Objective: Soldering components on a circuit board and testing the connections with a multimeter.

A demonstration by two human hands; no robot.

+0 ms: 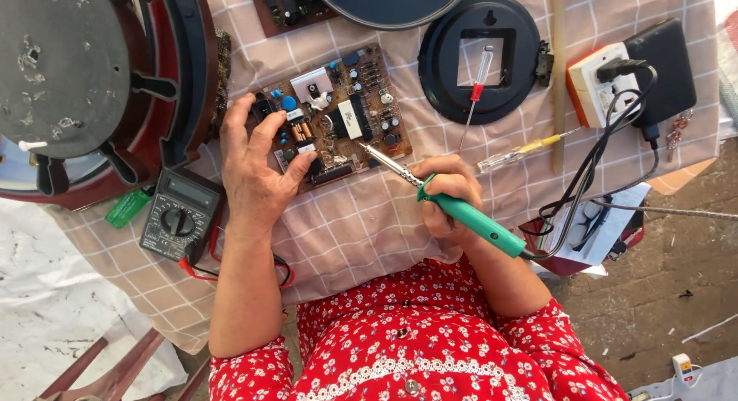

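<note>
A brown circuit board (346,116) crowded with small components lies on the checked tablecloth (361,232). My left hand (257,174) rests on the board's left edge, fingers spread over it and pressing it down. My right hand (450,197) is closed around the green handle of a soldering iron (461,212). The iron's metal tip points up-left and reaches the board's lower right edge. Its black cord runs off to the right.
A black multimeter (181,216) with red and black leads lies left of my left arm. A black round cover (484,59) with a red-handled screwdriver (477,82) on it sits behind. A white power strip (596,86) stands at right, a yellow-tipped tester (523,151) beside it, a large round appliance (84,86) at left.
</note>
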